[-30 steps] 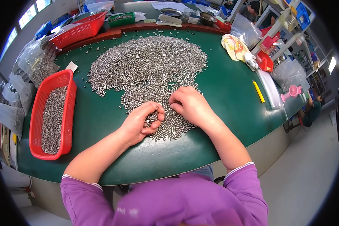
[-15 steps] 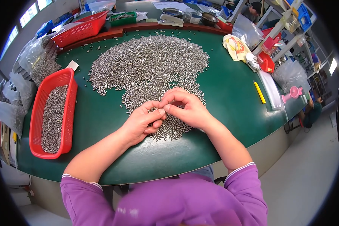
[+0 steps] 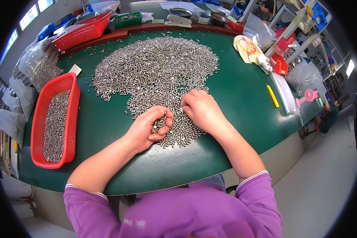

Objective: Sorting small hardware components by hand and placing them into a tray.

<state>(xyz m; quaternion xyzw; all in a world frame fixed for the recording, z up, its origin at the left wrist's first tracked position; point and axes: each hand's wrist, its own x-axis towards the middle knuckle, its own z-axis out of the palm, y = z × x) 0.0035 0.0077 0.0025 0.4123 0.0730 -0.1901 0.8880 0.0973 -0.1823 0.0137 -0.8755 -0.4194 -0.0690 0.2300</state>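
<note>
Your left hand (image 3: 144, 129) curls loosely around several small silvery metal cylinders (image 3: 159, 124). Your right hand (image 3: 202, 111), fingers bunched, contents hidden, sits nearer the broad silvery cylinder heap (image 3: 154, 63) at its eleven o'clock, long axis nine-to-three.

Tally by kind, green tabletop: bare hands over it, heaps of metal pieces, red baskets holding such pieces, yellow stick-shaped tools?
Left hand + right hand: 2
Heap of metal pieces: 1 (single pieces too many to count)
Red basket: 1
Yellow tool: 1
Total: 5
</note>
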